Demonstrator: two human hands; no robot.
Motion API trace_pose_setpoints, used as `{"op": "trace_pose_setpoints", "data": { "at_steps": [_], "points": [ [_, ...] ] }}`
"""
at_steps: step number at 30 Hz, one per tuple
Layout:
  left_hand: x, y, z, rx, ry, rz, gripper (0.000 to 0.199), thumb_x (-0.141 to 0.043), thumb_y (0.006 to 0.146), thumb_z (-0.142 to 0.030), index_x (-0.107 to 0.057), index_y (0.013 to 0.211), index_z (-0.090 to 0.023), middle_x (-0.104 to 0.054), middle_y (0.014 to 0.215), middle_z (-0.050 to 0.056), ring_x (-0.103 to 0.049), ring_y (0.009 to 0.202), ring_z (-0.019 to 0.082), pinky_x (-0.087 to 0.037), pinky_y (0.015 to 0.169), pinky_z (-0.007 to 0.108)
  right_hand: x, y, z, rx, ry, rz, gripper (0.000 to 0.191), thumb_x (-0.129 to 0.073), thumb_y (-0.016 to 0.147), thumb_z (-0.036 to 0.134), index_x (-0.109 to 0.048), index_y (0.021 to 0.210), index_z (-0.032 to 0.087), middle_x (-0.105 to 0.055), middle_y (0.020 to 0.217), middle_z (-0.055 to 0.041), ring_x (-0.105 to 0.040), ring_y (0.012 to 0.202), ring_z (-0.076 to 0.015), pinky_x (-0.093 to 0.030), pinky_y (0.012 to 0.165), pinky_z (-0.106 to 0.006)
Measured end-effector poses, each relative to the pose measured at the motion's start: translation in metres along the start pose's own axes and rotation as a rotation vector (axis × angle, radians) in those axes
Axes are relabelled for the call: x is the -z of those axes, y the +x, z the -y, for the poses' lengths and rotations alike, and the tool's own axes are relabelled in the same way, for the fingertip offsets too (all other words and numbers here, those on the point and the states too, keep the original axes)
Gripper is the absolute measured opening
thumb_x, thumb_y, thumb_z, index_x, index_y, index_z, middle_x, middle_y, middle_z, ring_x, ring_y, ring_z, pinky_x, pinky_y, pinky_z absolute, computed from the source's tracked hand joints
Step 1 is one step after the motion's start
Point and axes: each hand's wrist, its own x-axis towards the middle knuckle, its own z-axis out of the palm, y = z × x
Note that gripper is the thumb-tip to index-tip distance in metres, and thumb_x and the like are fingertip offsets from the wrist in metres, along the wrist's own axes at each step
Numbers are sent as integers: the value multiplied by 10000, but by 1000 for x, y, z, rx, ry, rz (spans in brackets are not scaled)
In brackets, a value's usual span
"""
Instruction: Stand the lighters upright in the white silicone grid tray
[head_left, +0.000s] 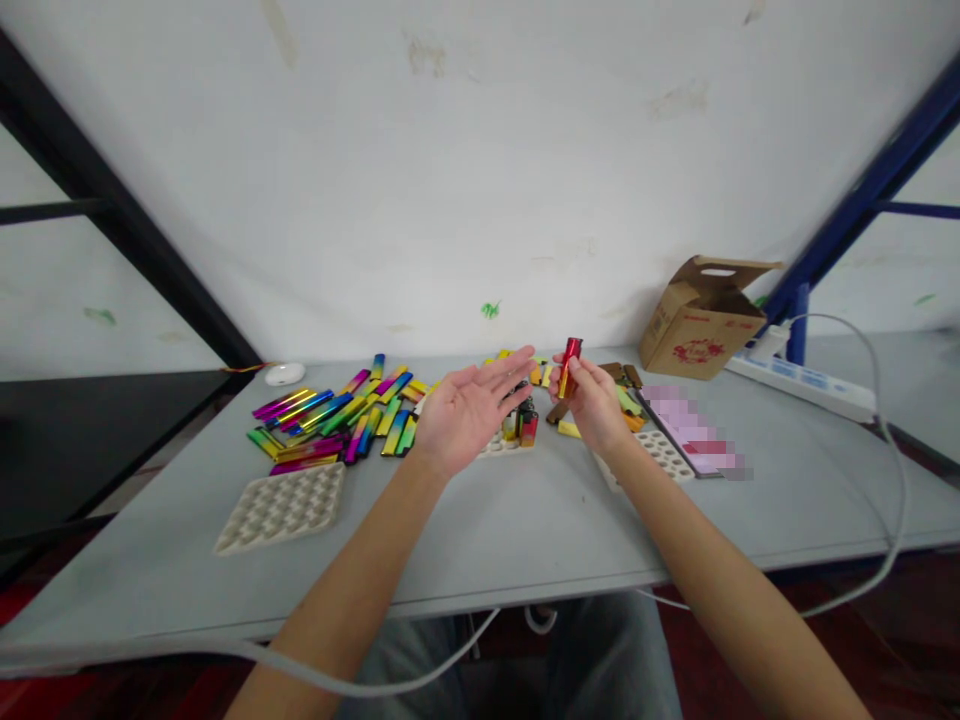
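Shiny red lighter (568, 372) here, going kinda gold toward the bottom end, standing pretty much upright with a slight lean, pinched between the fingers of the right hand (596, 402).

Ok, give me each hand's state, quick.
Left hand: open, palm showing, nothing visible in it.
Right hand: closed, holding a shiny red object.

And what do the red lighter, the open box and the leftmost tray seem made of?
Red lighter: glossy, perhaps metal or metallic-coated plastic, given its bright highlights.
Box: matte brown, likely cardboard by its folded flaps.
Tray: dull off-white, apparently moulded in a dimpled grid; plastic or pulp, unclear.
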Motion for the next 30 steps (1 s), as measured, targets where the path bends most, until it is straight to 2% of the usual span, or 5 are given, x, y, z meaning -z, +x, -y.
{"op": "trace_pose_setpoints", "data": {
  "at_steps": [7, 15, 23, 30],
  "points": [
    [2, 0, 3, -55, 95, 8, 304, -493, 882, -167, -722, 1081, -153, -499, 1437, 83, -389, 1376, 275, -339, 1126, 406, 1, 0, 0, -22, 14, 4, 342, -758, 692, 459, -680, 870, 177, -624, 679, 14, -551, 557, -89, -423, 495, -209],
    [0, 0, 3, -55, 136, 11, 332, -522, 845, -110, -706, 1118, -157, -475, 1456, 84, -379, 1383, 277, -342, 1129, 401, 2, 1, -1, -33, 18, -17, 334, -752, 701, 451, -679, 883, 181, -627, 681, 11, -544, 555, -91, -417, 487, -210],
    [-2, -1, 2, -42, 130, -21, 295, -534, 852, -181, -716, 1084, -166, -513, 1425, 92, -390, 1376, 287, -341, 1124, 425, 2, 0, -1, -37, -9, -15, 332, -731, 717, 459, -673, 897, 186, -628, 702, 5, -547, 570, -101, -419, 492, -220],
    [-3, -1, 2, -3, 111, -37, 346, -441, 914, -278, -707, 1110, -176, -513, 1428, 60, -374, 1387, 263, -331, 1132, 408, 1, 0, 0, -44, 9, -18, 343, -748, 697, 451, -677, 887, 175, -618, 679, 10, -538, 559, -96, -410, 487, -217]
  ]
}}
